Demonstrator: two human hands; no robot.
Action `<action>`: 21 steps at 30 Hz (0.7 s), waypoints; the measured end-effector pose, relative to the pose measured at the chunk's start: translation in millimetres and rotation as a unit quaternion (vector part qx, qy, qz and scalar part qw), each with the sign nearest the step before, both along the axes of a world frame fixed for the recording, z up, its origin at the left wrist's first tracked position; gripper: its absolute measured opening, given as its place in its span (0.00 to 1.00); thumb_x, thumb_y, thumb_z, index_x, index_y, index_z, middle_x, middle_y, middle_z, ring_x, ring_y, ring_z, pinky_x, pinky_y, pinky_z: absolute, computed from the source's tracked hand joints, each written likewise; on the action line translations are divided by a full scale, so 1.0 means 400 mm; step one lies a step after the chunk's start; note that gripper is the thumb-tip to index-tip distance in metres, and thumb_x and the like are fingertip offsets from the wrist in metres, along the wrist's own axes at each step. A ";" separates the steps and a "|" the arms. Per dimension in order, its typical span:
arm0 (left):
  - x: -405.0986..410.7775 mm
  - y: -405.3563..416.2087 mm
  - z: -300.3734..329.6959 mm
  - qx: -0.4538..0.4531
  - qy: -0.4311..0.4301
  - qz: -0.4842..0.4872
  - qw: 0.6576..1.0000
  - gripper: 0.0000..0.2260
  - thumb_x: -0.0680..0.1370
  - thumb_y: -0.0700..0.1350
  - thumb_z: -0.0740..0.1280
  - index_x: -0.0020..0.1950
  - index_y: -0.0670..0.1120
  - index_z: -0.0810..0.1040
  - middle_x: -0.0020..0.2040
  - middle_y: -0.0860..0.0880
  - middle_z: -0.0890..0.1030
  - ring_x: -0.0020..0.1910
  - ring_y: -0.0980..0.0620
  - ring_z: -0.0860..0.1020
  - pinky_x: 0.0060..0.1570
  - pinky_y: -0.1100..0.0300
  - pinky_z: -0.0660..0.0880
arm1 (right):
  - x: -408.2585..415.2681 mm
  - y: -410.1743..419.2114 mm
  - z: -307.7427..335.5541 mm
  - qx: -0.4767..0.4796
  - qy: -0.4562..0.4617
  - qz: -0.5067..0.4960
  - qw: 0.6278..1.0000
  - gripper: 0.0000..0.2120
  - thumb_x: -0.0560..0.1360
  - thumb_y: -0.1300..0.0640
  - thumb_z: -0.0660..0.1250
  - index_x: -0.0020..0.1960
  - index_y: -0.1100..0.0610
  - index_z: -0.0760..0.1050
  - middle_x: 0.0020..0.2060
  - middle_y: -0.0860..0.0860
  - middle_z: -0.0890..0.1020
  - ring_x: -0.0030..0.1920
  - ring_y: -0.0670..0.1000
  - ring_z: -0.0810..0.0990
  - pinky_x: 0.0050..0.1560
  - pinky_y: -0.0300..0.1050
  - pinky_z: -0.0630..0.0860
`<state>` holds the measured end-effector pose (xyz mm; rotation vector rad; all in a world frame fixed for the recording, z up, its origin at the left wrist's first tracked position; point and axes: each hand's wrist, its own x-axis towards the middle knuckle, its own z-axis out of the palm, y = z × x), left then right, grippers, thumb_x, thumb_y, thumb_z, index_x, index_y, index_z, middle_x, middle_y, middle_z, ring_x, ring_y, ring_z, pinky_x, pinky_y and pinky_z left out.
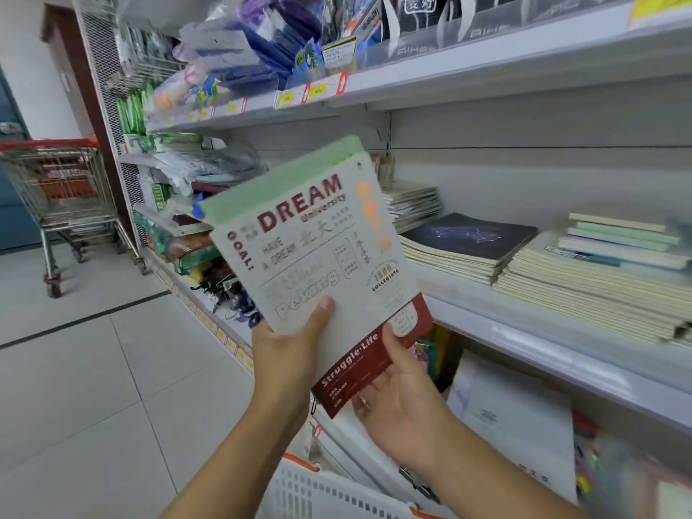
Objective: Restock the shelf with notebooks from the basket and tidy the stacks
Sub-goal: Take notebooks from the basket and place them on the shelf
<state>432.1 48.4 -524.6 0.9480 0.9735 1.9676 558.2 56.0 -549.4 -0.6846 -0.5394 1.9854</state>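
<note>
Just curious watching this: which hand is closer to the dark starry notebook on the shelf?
Right. The right hand grips the held notebooks on the side toward the dark starry notebook; the left hand grips the far side.

Quick count from where I'm standing: two notebooks in my two hands, left and right. Three stacks on the shelf: a grey one, a dark starry one, a tall pale one. One basket, one cart.
</note>
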 end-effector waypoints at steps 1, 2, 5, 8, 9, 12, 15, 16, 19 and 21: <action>0.017 -0.002 -0.012 -0.002 0.042 0.007 0.999 0.11 0.72 0.43 0.76 0.51 0.56 0.84 0.48 0.52 0.86 0.46 0.52 0.85 0.38 0.62 0.81 | -0.005 -0.005 0.003 -0.007 0.022 0.003 1.000 0.23 0.70 0.42 0.72 0.60 0.54 0.81 0.53 0.53 0.86 0.55 0.51 0.83 0.54 0.47 0.75; 0.037 -0.004 -0.024 -0.003 0.075 0.005 0.997 0.10 0.73 0.44 0.75 0.50 0.57 0.84 0.47 0.53 0.86 0.45 0.52 0.85 0.38 0.63 0.80 | -0.008 -0.009 0.006 -0.005 0.034 0.004 0.999 0.20 0.72 0.44 0.70 0.60 0.53 0.81 0.53 0.53 0.85 0.54 0.51 0.84 0.54 0.48 0.77; 0.075 -0.008 -0.026 0.005 0.104 -0.007 0.995 0.08 0.75 0.45 0.73 0.50 0.58 0.84 0.46 0.52 0.86 0.45 0.52 0.85 0.38 0.64 0.80 | -0.001 -0.007 0.018 0.019 0.020 -0.008 1.000 0.16 0.74 0.47 0.69 0.59 0.51 0.81 0.53 0.52 0.86 0.51 0.50 0.85 0.52 0.49 0.79; 0.040 0.027 0.054 -0.018 0.119 -0.010 0.993 0.08 0.72 0.48 0.74 0.51 0.55 0.84 0.46 0.50 0.87 0.44 0.48 0.86 0.38 0.56 0.82 | 0.061 0.031 0.062 0.076 -0.001 -0.047 0.996 0.20 0.70 0.54 0.73 0.61 0.53 0.79 0.53 0.55 0.85 0.51 0.54 0.85 0.55 0.52 0.80; 0.022 0.048 0.092 -0.034 0.117 -0.040 0.992 0.12 0.70 0.50 0.75 0.53 0.53 0.82 0.46 0.48 0.86 0.44 0.46 0.85 0.38 0.53 0.82 | 0.096 0.048 0.088 0.116 -0.015 -0.064 0.991 0.21 0.69 0.56 0.74 0.62 0.54 0.78 0.53 0.57 0.85 0.52 0.56 0.85 0.54 0.54 0.81; 0.006 0.133 0.206 -0.076 0.146 -0.118 0.979 0.17 0.70 0.47 0.75 0.57 0.49 0.79 0.47 0.47 0.86 0.42 0.46 0.85 0.35 0.55 0.81 | 0.203 0.088 0.172 0.244 -0.141 -0.064 0.957 0.19 0.72 0.55 0.73 0.62 0.55 0.76 0.53 0.58 0.85 0.47 0.63 0.85 0.37 0.51 0.83; 0.044 0.234 0.291 -0.116 0.203 -0.167 0.958 0.13 0.74 0.43 0.73 0.57 0.48 0.79 0.48 0.45 0.86 0.41 0.46 0.85 0.34 0.56 0.81 | 0.250 0.120 0.209 0.255 -0.150 -0.080 0.952 0.14 0.78 0.60 0.69 0.62 0.57 0.74 0.50 0.59 0.85 0.38 0.59 0.86 0.29 0.44 0.81; 0.063 0.266 0.308 -0.133 0.217 -0.190 0.948 0.12 0.75 0.43 0.73 0.58 0.47 0.78 0.47 0.44 0.86 0.41 0.46 0.85 0.34 0.56 0.81 | 0.253 0.132 0.215 0.244 -0.124 -0.110 0.955 0.13 0.78 0.62 0.67 0.62 0.59 0.74 0.46 0.59 0.86 0.34 0.55 0.85 0.29 0.42 0.80; 0.113 0.350 0.319 -0.183 0.276 -0.187 0.925 0.12 0.76 0.45 0.72 0.57 0.43 0.79 0.46 0.44 0.86 0.41 0.47 0.85 0.36 0.58 0.80 | 0.250 0.177 0.228 0.193 -0.049 -0.193 0.961 0.12 0.79 0.68 0.63 0.62 0.62 0.73 0.43 0.60 0.86 0.34 0.54 0.85 0.32 0.42 0.81; 0.140 0.392 0.291 -0.193 0.271 -0.172 0.927 0.11 0.76 0.44 0.72 0.54 0.40 0.79 0.47 0.43 0.86 0.41 0.50 0.84 0.37 0.60 0.80 | 0.243 0.210 0.235 0.156 -0.026 -0.223 0.962 0.11 0.80 0.69 0.61 0.61 0.62 0.73 0.45 0.62 0.85 0.38 0.57 0.86 0.34 0.43 0.82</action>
